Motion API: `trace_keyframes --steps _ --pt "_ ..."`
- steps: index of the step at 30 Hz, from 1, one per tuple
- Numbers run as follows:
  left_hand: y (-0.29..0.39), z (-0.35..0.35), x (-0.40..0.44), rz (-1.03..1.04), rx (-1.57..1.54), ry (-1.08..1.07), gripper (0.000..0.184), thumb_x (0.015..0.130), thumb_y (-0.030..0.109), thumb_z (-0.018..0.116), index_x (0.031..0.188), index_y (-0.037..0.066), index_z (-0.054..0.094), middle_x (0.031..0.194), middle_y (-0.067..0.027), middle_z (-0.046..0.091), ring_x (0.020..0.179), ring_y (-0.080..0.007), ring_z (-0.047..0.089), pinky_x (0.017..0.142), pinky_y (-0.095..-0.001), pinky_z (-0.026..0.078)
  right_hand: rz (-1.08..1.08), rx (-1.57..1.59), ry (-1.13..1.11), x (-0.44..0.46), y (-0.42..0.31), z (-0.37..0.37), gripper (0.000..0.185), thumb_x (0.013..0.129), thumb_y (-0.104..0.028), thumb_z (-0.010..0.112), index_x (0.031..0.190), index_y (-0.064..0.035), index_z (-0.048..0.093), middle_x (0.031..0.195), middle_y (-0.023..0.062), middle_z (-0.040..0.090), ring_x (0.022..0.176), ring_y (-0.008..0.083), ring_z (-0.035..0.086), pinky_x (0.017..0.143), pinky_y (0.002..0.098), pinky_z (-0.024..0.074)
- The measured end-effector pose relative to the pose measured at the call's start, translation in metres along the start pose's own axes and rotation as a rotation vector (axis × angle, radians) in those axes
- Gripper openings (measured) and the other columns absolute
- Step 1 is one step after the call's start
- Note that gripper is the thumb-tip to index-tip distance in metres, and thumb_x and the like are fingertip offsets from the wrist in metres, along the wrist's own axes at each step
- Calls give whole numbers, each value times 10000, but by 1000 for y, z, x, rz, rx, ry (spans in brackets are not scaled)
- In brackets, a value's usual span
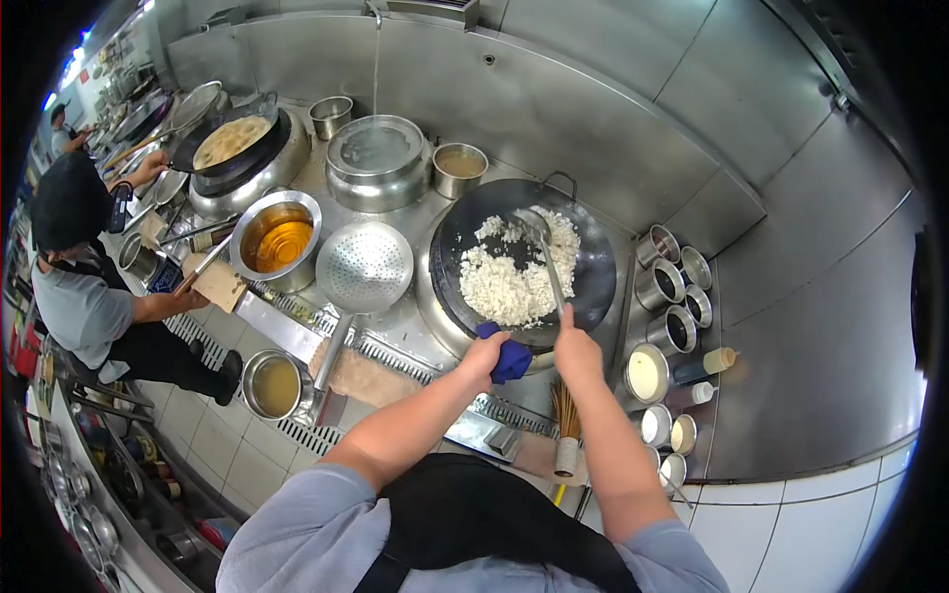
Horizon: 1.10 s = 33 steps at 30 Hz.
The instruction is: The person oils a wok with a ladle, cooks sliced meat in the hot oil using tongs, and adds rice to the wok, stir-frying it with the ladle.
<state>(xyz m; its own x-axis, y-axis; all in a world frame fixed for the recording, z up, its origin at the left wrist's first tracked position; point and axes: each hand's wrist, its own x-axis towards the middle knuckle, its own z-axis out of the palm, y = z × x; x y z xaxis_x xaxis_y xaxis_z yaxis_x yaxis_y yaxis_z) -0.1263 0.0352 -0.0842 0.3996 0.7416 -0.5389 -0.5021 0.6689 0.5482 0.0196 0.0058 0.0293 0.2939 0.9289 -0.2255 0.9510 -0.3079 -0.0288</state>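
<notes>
A black wok (598,282) sits on the burner in front of me, holding white, rice-like grains (502,289). My left hand (481,358) is closed on a folded blue cloth (510,362) at the wok's near edge; whether a handle is under the cloth is hidden. My right hand (577,353) wraps round the long handle of a metal ladle (550,269). The ladle's bowl rests among the grains in the upper part of the wok. A loop handle (560,178) stands up from the wok's far rim.
A perforated strainer (364,267) and a metal pot of amber oil (282,245) lie to the left. Seasoning containers (648,373) line the right side, near a bamboo brush (565,420). Water runs onto a lidded pot (376,158). At far left, a co-worker (89,306) holds another wok (237,163).
</notes>
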Motion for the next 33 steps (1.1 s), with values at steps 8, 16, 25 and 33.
trace_keyframes --steps 8,16,25,33 --pt "7 5 -8 -47 -41 -8 212 879 196 549 974 10 516 838 -129 627 717 -263 655 614 -383 568 -97 126 -176 -85 15 -36 621 837 -225 535 1409 -168 298 912 287 612 879 420 605 787 466 478" --pt "7 4 -7 -50 9 0 231 871 224 567 960 16 521 828 -107 613 682 -241 640 614 -368 552 141 573 127 35 31 -8 536 874 -175 524 1374 -113 344 807 241 633 567 340 627 515 419 499" --pt "19 -10 -9 -139 3 -9 240 860 250 594 971 45 536 842 -98 634 711 -235 648 620 -353 566 -265 -159 10 -78 87 -9 610 877 -230 513 1421 -288 244 794 205 620 670 385 611 624 469 494" --pt "22 1 -14 -221 -86 -96 213 843 193 582 973 31 535 875 -120 631 753 -265 644 705 -394 561 33 -25 188 -116 147 46 643 868 -196 533 1420 -334 234 675 195 597 630 381 594 588 480 467"
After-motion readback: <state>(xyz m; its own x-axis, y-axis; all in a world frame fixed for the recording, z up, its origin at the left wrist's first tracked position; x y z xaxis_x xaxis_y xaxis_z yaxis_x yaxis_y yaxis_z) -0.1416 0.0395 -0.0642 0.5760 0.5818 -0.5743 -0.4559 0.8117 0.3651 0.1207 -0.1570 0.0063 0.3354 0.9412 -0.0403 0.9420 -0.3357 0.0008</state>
